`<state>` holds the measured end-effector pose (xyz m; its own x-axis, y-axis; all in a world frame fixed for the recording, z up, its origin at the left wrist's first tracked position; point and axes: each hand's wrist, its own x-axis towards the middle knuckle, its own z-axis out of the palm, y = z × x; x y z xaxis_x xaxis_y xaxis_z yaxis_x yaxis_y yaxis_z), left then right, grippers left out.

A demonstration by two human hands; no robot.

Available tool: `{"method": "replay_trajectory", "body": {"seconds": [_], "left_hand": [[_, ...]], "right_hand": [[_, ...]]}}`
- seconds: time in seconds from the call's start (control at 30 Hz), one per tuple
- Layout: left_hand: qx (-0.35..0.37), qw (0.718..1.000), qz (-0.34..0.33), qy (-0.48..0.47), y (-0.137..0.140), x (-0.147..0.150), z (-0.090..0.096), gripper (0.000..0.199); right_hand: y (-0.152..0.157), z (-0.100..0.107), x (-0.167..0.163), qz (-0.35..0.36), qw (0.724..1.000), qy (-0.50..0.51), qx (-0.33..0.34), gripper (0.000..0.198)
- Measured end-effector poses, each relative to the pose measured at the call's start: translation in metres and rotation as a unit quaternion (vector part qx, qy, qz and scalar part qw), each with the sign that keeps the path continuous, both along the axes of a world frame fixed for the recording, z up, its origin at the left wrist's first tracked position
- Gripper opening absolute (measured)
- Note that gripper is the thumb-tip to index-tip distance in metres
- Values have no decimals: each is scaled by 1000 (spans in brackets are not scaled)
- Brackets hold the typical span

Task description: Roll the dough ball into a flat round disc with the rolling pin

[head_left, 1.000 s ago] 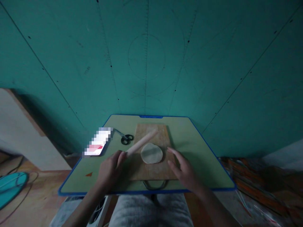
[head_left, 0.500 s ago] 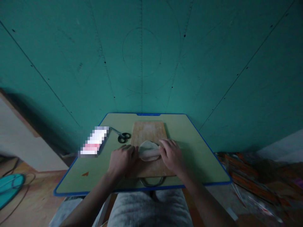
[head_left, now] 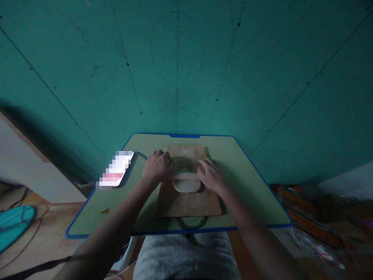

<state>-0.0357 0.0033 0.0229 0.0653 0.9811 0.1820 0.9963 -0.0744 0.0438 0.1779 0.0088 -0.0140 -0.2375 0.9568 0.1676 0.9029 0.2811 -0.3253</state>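
Observation:
A pale round of dough lies flat on the wooden cutting board. Across its far half rests a light-coloured rolling pin, level from side to side. My left hand is closed over the pin's left end and my right hand over its right end. Beyond the pin, a thin edge of the dough shows. The scissors lie left of the board, with only part of the blades visible; my left hand and forearm hide their black handles.
A phone with a blurred lit screen lies at the table's left edge. A small orange-brown triangle is near the front left. The board's handle loop points toward me. A green wall rises behind the blue-rimmed table.
Both hands and the rolling pin have moved away from me across the dough. My left hand now covers the scissors' handles. The whole view has shifted slightly.

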Motion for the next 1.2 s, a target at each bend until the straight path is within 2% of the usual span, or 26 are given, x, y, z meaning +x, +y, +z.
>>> {"method": "replay_trajectory", "body": {"seconds": [0.13, 0.23, 0.37, 0.47, 0.63, 0.73, 0.83, 0.97, 1.2], "left_hand": [[24, 1000, -7, 1, 25, 1, 0, 31], [30, 1000, -8, 2, 40, 1, -3, 31], [31, 999, -9, 4, 41, 0, -5, 32], [24, 999, -21, 8, 21, -3, -8, 32], [8, 992, -127, 9, -23, -12, -15, 29], [22, 992, -120, -21, -40, -16, -21, 36], [17, 992, -120, -31, -44, -16, -22, 38], [21, 994, -105, 4, -34, -8, -19, 35], [7, 998, -68, 10, 11, 19, -14, 44]], "right_hand": [[26, 1, -1, -8, 999, -1, -41, 48], [39, 5, -3, -11, 999, -12, -43, 47], [33, 8, -3, 7, 1000, -19, -24, 44], [2, 7, -3, 4, 999, -29, 15, 43], [-75, 3, -10, 22, 993, -29, 116, 46], [-115, -4, -16, 32, 988, -20, 152, 52], [-134, -13, -18, 53, 983, -13, 175, 62], [-126, -16, -14, 49, 985, 0, 164, 63], [-64, -4, 4, 12, 995, -10, 102, 50]]}}
